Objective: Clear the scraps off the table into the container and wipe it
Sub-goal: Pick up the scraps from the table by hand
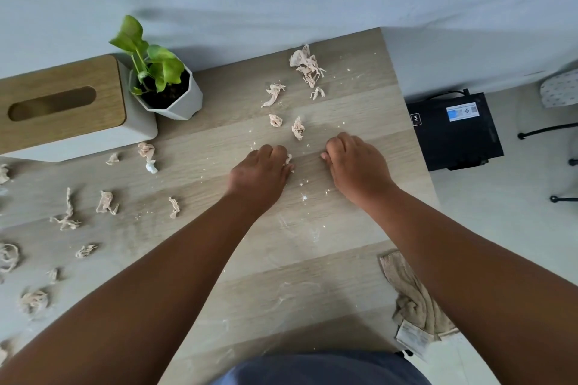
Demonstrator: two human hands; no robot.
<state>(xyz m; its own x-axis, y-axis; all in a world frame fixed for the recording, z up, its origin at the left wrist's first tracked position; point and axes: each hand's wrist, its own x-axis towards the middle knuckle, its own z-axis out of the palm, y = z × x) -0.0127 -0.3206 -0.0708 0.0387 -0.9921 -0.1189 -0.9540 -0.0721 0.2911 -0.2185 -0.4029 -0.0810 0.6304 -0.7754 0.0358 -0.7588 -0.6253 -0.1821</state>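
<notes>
— Far left of the tabletop [194, 259]?
— Tissue box [62, 103], potted plant [162, 84], scattered scraps [106, 201].
— Middle?
— Left hand [261, 175] curled, pinching a scrap [288, 159]; right hand [356, 162] curled, contents unclear.
— Right edge?
— Crumpled cloth [413, 297].

Scrap-strewn wooden table [219, 141], cloth [413, 300], plant pot [175, 103]

Both hands, left [261, 170] and right [355, 162], curl over scraps [297, 127] on the table [219, 141].
</notes>
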